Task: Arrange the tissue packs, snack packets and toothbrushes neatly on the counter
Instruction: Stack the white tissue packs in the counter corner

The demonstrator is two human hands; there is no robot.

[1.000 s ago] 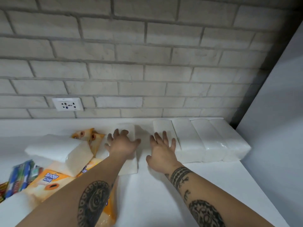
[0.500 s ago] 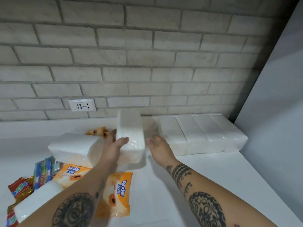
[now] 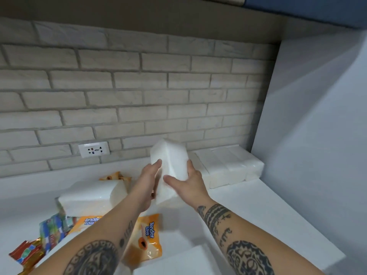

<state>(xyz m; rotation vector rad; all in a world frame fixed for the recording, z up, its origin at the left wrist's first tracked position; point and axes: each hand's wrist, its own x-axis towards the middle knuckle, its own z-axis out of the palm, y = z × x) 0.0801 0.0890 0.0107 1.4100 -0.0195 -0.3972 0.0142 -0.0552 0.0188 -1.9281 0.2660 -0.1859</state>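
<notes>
Head view: tissue pack (image 3: pixel 170 165) now lifted higher, apparently two-handed.

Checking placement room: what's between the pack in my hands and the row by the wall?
Nothing: in the head view the held tissue pack overlaps the row of packs.

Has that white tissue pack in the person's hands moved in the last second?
Yes. The white tissue pack lay flat on the counter; it is now lifted between both hands, nearer the row of packs by the wall.
</notes>
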